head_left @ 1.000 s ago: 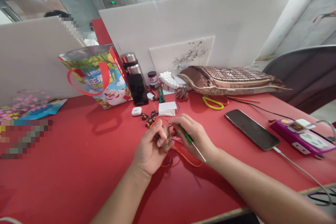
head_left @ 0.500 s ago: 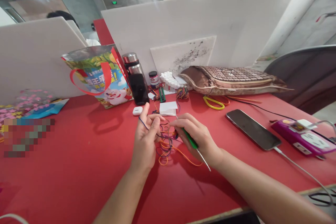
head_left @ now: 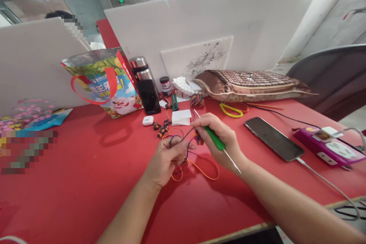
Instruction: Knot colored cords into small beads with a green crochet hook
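Observation:
My left hand point(head_left: 167, 160) is closed on a dark cord point(head_left: 187, 134), which loops over its index finger and runs taut to my right fingertips. My right hand point(head_left: 225, 137) grips a green-handled tool point(head_left: 215, 139) with a thin metal shaft at each end; the kind of its tips is too small to tell. The same fingers pinch a small knotted cord piece point(head_left: 196, 136), mostly hidden. Loose orange cord point(head_left: 210, 178) and dark strands hang below onto the red table. Multicoloured knotted balls point(head_left: 163, 131) lie just beyond my left hand.
Behind the hands are folded white paper point(head_left: 181, 117), a white earbud case point(head_left: 148, 121), a propped black phone point(head_left: 149, 97), a steel flask point(head_left: 140, 65) and a cord bundle point(head_left: 197, 100). To the right lie a charging phone point(head_left: 273, 139) and a purple power strip point(head_left: 328, 146).
My left hand has turned inward and its raised index finger has curled, with the cord looped over it. My right hand has lifted slightly with the tool. The knotted balls have come into sight.

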The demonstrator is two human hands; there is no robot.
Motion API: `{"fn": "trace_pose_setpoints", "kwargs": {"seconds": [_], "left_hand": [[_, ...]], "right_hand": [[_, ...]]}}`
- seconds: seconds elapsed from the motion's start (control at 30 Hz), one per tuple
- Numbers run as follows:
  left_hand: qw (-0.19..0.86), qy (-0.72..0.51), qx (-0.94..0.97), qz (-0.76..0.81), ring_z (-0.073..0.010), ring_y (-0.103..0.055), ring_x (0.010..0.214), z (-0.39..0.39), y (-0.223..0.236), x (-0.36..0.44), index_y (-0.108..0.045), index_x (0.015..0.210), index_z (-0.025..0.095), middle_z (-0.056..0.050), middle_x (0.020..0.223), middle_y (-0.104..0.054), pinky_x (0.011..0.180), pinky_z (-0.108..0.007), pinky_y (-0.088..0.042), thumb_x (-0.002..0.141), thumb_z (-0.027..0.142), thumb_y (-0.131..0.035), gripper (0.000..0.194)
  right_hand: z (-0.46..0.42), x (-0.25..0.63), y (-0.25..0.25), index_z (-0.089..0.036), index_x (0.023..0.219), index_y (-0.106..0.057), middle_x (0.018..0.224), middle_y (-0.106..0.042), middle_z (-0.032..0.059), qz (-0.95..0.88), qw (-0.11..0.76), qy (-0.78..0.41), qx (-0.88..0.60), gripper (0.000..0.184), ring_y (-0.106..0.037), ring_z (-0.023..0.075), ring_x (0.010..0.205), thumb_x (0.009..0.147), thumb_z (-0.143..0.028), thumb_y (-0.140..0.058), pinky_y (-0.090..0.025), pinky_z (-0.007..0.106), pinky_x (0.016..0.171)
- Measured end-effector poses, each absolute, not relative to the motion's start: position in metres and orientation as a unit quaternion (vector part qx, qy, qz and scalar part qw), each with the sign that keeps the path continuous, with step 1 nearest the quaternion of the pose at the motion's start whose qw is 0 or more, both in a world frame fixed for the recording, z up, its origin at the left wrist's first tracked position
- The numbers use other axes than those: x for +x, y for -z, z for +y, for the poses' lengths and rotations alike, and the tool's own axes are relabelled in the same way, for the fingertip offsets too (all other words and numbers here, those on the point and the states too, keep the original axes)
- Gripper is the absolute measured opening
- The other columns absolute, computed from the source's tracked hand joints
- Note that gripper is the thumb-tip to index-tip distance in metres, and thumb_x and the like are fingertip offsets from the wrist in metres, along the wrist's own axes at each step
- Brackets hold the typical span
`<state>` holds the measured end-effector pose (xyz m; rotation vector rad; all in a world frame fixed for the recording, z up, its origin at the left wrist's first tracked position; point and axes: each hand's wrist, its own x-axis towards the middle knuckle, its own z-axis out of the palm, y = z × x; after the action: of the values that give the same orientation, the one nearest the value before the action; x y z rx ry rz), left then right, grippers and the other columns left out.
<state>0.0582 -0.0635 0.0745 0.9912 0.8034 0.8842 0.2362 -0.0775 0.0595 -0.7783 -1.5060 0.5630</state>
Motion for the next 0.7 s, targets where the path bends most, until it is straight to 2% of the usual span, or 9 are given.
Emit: {"fn": "trace_pose_setpoints", "kwargs": {"seconds": [0.07, 0.13, 0.2, 0.33, 0.5, 0.6, 0.7], "left_hand": [[0.762, -0.407, 0.391, 0.317, -0.0049, -0.013, 0.05, -0.061, -0.075, 0.054, -0.074, 0.067, 0.014, 0.011, 0.051, -0.018, 0.045, -0.019, -0.015, 0.071, 0.05, -0.097, 0.043], [0.788, -0.43, 0.345, 0.273, -0.0057, -0.01, 0.05, -0.058, -0.076, 0.051, -0.078, 0.076, 0.015, 0.012, 0.053, -0.016, 0.042, -0.018, -0.015, 0.071, 0.045, -0.099, 0.036], [0.79, -0.461, 0.314, 0.255, -0.0063, -0.01, 0.05, -0.057, -0.077, 0.051, -0.082, 0.089, 0.017, 0.012, 0.054, -0.02, 0.041, -0.017, -0.016, 0.072, 0.039, -0.099, 0.033], [0.73, -0.505, 0.33, 0.322, -0.0045, -0.023, 0.053, -0.061, -0.079, 0.06, -0.082, 0.118, 0.02, 0.008, 0.065, -0.043, 0.045, -0.015, -0.022, 0.071, 0.037, -0.101, 0.053], [0.631, -0.503, 0.449, 0.383, -0.0058, -0.028, 0.057, -0.072, -0.077, 0.067, -0.07, 0.147, 0.024, 0.008, 0.069, -0.041, 0.052, -0.018, -0.03, 0.075, 0.046, -0.097, 0.08], [0.579, -0.474, 0.513, 0.421, -0.0074, -0.029, 0.058, -0.075, -0.077, 0.065, -0.057, 0.16, 0.025, 0.01, 0.068, -0.035, 0.053, -0.019, -0.03, 0.075, 0.041, -0.097, 0.095], [0.537, -0.483, 0.55, 0.42, -0.0056, -0.031, 0.057, -0.075, -0.079, 0.063, -0.048, 0.166, 0.032, 0.006, 0.082, -0.052, 0.052, -0.02, -0.033, 0.078, 0.036, -0.095, 0.099]], "right_hand": [[-0.075, 0.237, -0.057, -0.022, 0.111, -0.071, 0.099, -0.063, 0.0038, -0.657, 0.628, -0.235, -0.345, 0.016, -0.064, 0.0106, 0.067, 0.11, -0.019, -0.056, -0.057, 0.026, 0.061], [-0.073, 0.237, -0.055, -0.021, 0.112, -0.071, 0.098, -0.063, 0.0036, -0.669, 0.624, -0.218, -0.34, 0.016, -0.063, 0.0101, 0.065, 0.11, -0.017, -0.056, -0.057, 0.026, 0.061], [-0.073, 0.235, -0.054, -0.021, 0.113, -0.07, 0.097, -0.065, 0.0042, -0.689, 0.616, -0.2, -0.326, 0.016, -0.064, 0.0111, 0.068, 0.109, -0.015, -0.057, -0.057, 0.027, 0.063], [-0.076, 0.23, -0.051, -0.02, 0.118, -0.069, 0.099, -0.066, 0.0065, -0.735, 0.584, -0.162, -0.306, 0.021, -0.068, 0.0154, 0.082, 0.107, -0.009, -0.056, -0.06, 0.029, 0.071], [-0.078, 0.228, -0.047, -0.021, 0.121, -0.069, 0.105, -0.07, 0.0088, -0.745, 0.573, -0.15, -0.307, 0.022, -0.072, 0.0168, 0.089, 0.107, -0.009, -0.058, -0.061, 0.029, 0.077], [-0.077, 0.228, -0.048, -0.022, 0.123, -0.07, 0.108, -0.074, 0.0099, -0.731, 0.583, -0.158, -0.317, 0.02, -0.075, 0.019, 0.093, 0.106, -0.013, -0.064, -0.062, 0.031, 0.081], [-0.077, 0.231, -0.053, -0.022, 0.122, -0.071, 0.109, -0.077, 0.0102, -0.711, 0.596, -0.185, -0.324, 0.018, -0.076, 0.0202, 0.096, 0.106, -0.016, -0.065, -0.063, 0.033, 0.084]]}}
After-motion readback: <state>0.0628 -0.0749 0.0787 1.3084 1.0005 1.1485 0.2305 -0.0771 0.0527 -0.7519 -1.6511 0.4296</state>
